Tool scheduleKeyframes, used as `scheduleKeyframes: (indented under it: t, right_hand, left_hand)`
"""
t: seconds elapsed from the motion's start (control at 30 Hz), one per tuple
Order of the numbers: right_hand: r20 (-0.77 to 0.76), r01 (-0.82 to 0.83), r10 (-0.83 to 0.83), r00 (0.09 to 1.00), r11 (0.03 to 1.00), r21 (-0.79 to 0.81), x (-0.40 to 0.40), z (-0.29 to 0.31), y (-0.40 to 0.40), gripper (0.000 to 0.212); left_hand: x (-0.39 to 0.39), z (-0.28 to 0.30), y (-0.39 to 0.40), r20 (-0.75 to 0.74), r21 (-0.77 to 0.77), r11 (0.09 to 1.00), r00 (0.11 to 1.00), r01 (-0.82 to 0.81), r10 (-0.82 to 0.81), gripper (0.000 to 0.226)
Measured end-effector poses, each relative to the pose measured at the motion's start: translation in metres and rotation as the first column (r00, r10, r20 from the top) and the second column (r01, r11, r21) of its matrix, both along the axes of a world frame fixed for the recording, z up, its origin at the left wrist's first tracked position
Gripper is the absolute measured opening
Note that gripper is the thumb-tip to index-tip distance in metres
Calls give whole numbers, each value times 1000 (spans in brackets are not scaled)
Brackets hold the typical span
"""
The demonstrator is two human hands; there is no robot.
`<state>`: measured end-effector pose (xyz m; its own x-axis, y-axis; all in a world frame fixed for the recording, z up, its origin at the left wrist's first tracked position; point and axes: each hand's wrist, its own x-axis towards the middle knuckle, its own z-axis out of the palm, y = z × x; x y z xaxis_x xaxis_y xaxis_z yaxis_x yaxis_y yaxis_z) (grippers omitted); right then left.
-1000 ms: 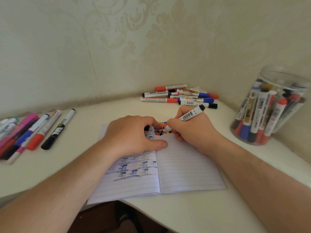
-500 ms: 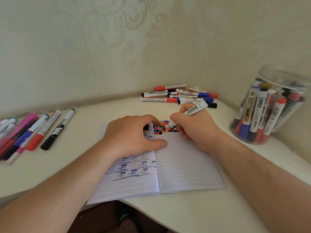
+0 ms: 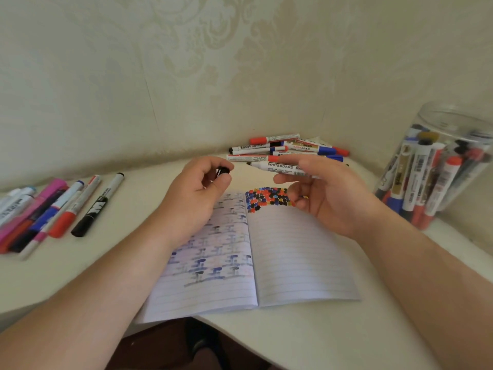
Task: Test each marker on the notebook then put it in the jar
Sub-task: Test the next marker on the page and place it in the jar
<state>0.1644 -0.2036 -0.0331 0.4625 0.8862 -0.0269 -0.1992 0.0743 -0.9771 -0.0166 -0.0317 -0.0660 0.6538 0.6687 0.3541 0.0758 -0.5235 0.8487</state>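
Cream damask wallpaper (image 3: 186, 62) fills the upper view, its two walls meeting in a corner behind the white bench (image 3: 306, 335), whose near edge curves and is cut off at the bottom over a dark floor. The clear jar (image 3: 437, 166) stands at the right edge of the bench, packed with capped markers; its right side runs out of view. The open notebook (image 3: 288, 257) lies at the near middle, its lower left corner overhanging the bench edge; bleed-through marks show blurred on the left page, and a cluster of dots (image 3: 268, 197) in black, red and blue sits at the top of the right page. A row of markers (image 3: 50, 212) lies at the left edge, partly cut off and soft. A loose pile of markers (image 3: 285, 149) lies in the far corner. The right hand (image 3: 322, 193) hovers over the notebook's upper right, fingers loosely curled around an uncapped whiteboard marker (image 3: 280, 166) held level, tip pointing left. The left hand (image 3: 197, 193) hovers above the left page, pinching a black cap (image 3: 222, 172) between thumb and forefinger, close to the tip. Bare bench lies between notebook and jar.
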Motion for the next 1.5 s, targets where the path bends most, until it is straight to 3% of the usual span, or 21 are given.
scheduleKeyframes:
  t: [0.07,0.13,0.2,0.37,0.7,0.8,0.93,1.03,1.27,1.43,1.5]
  right_hand:
    - [203,70,-57,978,996,-57,0,-3,0,29]
    - [457,144,-87,885,985,-91,-1,-5,-1,32]
    - [550,203,-126,826,976,-80,0,-6,-1,34]
    - [585,222,-163,794,975,-29,1,-8,-1,16]
    - [580,134,-94,809,991,-27,-1,-12,4,18]
    - [647,135,-69,759,989,-53,-1,-13,3,20]
    - [798,259,-80,598,961,-98,5,-12,2,17]
    - [820,220,-41,571,970,-104,4,-11,2,17]
    - [835,128,5,550,988,-91,-1,-12,5,26]
    - [870,209,-7,492,972,-110,-2,-12,2,15]
    - [854,253,-85,513,966,-55,-5,-8,-2,18]
  left_hand:
    - [0,-1,2,40,-41,999,999,-4,6,22]
    - [1,-1,3,75,-89,996,996,-31,38,20]
    - [2,-2,6,107,-150,988,993,-34,50,18]
    - [0,-1,7,103,-174,985,995,9,9,18]
    - [-1,3,-2,32,-143,982,992,124,-120,13]
    - [-2,3,0,-10,-107,987,992,123,-124,12]
    - [-2,1,0,-7,-134,971,980,198,-201,15]
    - [0,-1,0,-67,-82,966,966,243,-249,24]
    - [2,-4,4,-117,-42,960,953,278,-281,22]
    - [5,-4,4,-118,-12,968,961,250,-250,23]
    - [5,-5,5,-131,21,974,966,225,-221,19]
